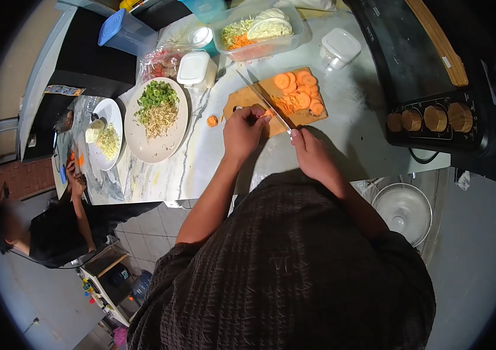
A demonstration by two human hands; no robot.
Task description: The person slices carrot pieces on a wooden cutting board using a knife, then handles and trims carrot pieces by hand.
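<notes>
My right hand (311, 153) is closed round the handle of a long kitchen knife (264, 100), its blade slanting up and left across the wooden cutting board (242, 96). My left hand (244, 132) pinches a small piece of carrot (267, 113) close against the blade, over the board's left part. Round carrot slices (301, 92) are heaped on the board's right side, and thin carrot strips (286, 105) lie just right of the knife. A carrot end (212, 121) rests on the counter left of the board.
Left stand a plate (133, 148) of chopped greens and sprouts and a white plate (110, 163) of shredded cabbage. Behind are a clear tub (233, 57) of vegetables and lidded containers (196, 69). An oven (428, 70) stands right. Another person (55, 233) works at far left.
</notes>
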